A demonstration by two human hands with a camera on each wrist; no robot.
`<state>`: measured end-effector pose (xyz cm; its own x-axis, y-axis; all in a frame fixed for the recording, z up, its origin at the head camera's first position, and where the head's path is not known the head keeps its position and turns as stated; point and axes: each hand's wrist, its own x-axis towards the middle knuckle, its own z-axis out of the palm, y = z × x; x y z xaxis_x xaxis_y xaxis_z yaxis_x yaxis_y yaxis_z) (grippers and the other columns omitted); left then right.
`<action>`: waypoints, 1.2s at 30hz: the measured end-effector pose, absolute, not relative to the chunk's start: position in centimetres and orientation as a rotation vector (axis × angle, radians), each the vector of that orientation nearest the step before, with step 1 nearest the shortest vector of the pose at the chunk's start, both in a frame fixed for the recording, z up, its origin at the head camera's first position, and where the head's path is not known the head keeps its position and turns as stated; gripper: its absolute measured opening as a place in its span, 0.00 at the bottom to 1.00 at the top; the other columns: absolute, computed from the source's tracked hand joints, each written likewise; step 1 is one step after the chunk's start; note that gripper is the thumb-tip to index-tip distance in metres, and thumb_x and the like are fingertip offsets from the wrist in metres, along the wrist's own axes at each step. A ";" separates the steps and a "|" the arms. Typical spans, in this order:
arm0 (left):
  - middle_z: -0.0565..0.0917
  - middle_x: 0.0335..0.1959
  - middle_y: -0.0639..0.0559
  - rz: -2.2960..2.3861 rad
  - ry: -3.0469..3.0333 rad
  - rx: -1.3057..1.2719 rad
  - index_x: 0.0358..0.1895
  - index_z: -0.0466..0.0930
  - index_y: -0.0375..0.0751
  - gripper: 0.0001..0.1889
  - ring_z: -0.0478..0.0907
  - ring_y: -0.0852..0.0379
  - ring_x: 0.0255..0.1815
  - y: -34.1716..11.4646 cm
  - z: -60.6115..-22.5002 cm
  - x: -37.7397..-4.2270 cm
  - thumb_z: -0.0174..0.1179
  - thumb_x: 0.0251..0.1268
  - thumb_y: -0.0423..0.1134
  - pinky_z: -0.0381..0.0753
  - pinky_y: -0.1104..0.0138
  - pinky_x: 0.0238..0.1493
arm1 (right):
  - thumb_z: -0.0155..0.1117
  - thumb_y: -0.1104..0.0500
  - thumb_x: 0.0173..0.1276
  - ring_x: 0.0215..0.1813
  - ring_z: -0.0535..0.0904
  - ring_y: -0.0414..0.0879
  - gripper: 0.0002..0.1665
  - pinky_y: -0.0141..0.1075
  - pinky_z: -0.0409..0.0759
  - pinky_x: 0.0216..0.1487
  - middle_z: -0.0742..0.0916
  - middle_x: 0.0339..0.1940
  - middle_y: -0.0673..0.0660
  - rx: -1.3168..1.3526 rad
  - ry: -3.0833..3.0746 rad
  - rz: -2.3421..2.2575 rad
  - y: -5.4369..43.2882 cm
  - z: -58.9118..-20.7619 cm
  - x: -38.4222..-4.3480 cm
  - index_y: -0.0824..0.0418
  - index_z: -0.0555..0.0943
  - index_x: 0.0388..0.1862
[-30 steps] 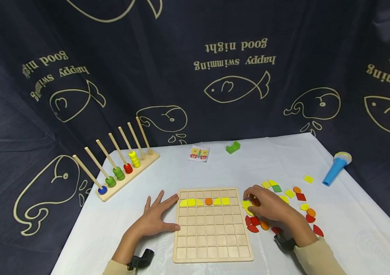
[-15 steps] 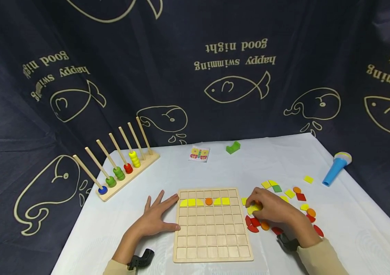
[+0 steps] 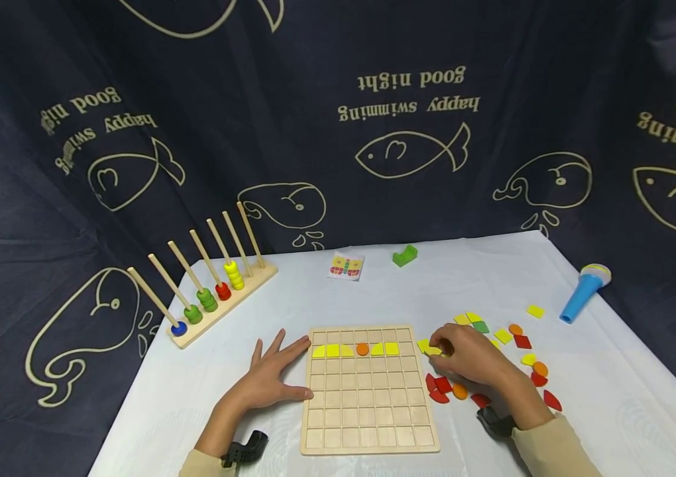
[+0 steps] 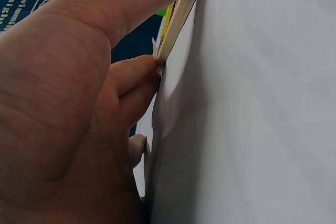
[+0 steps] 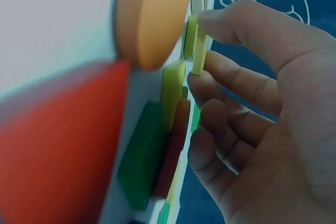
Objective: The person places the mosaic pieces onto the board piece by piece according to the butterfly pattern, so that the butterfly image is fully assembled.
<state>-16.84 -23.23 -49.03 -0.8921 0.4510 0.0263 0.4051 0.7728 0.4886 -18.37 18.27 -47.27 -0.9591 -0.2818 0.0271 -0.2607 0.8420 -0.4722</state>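
My left hand (image 3: 268, 380) lies with spread, straight fingers at the left edge of a wooden grid board (image 3: 350, 421); its thumb and index finger touch that edge. The left wrist view shows those fingers against the board's side. One upper row of the board holds yellow pieces (image 3: 332, 351) and an orange disc (image 3: 362, 349). Just right of the board, my right hand (image 3: 468, 352) pinches a flat yellow piece (image 5: 200, 51) between thumb and fingertip; its outline is partly hidden. Another yellow piece (image 3: 423, 346) lies by those fingertips.
Loose red, orange, yellow and green pieces, such as a red square (image 3: 443, 385), surround the right hand. A peg stacker (image 3: 219, 311) with coloured beads stands back left. Farther back are a pattern card (image 3: 346, 267), a green block (image 3: 405, 256) and a blue toy microphone (image 3: 582, 295).
My right hand shifted slightly right over the yellow pieces, then came back a little toward the board, with a yellow piece now between its fingertips. The left hand stays put.
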 end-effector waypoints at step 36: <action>0.60 0.73 0.59 0.705 2.838 0.797 0.74 0.60 0.55 0.56 0.37 0.41 0.76 -23.7 -48.9 -16.9 0.69 0.36 0.71 0.26 0.36 0.65 | 0.69 0.59 0.58 0.35 0.72 0.40 0.13 0.36 0.74 0.39 0.79 0.33 0.41 -0.594 2.962 -0.856 15.6 -47.4 -18.7 0.52 0.85 0.43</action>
<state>-16.91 -23.67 -48.92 -0.8561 0.5165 0.0185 0.4651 0.7543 0.4634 -18.73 15.56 -47.40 -0.9283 -0.3574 0.1022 -0.3568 0.7796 -0.5146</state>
